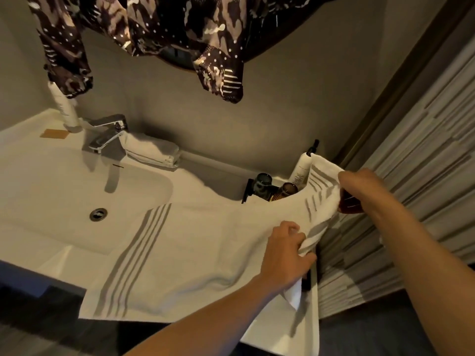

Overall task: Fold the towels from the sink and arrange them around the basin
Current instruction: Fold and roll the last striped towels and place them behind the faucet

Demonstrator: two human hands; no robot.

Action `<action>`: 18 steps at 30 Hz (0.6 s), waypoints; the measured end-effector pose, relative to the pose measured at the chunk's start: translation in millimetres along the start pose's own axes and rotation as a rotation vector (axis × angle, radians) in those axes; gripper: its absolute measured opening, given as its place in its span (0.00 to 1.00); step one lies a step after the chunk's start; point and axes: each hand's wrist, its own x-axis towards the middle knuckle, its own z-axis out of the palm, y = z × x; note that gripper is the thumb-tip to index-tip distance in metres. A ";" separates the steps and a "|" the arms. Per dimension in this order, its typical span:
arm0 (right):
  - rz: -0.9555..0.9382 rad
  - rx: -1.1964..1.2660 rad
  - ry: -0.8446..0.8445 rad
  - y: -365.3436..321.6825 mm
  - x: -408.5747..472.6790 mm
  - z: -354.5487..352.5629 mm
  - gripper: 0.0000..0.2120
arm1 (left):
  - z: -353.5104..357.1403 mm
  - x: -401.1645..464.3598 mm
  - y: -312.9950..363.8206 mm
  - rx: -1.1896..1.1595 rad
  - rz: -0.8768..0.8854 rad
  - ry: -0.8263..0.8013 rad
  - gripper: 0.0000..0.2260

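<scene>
Two towels are out — one striped towel spread over the counter and basin edge, one folded towel lying behind the tap. Two hands hold the spread one: the left hand and the right hand. One tap, one drain. Two pale bottles — a white tube at the back left, a pump bottle at the right. Two dark cups stand side by side. One tan card. One patterned garment hangs above.

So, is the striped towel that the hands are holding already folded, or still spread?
Spread. The striped towel lies flat in one layer across the sink's front; left hand and right hand grip its right end.
</scene>
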 end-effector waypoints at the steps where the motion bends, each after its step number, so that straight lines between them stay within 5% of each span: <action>1: -0.048 -0.115 0.068 3.1 1.4 2.9 0.11 | -0.7 -4.4 5.6 -0.091 -0.010 -0.059 0.08; 10: -0.113 -0.772 0.034 51.2 8.5 31.8 0.12 | 11.8 -41.2 61.0 -0.324 -0.292 -0.658 0.14; 13: -0.108 -0.670 -0.019 31.7 7.5 48.3 0.10 | -11.9 -45.0 62.1 -0.526 -0.414 -0.541 0.12; 18: -0.223 -0.428 -0.141 -52.4 -18.9 127.6 0.14 | -100.0 -60.7 10.0 -0.469 -0.476 -0.122 0.11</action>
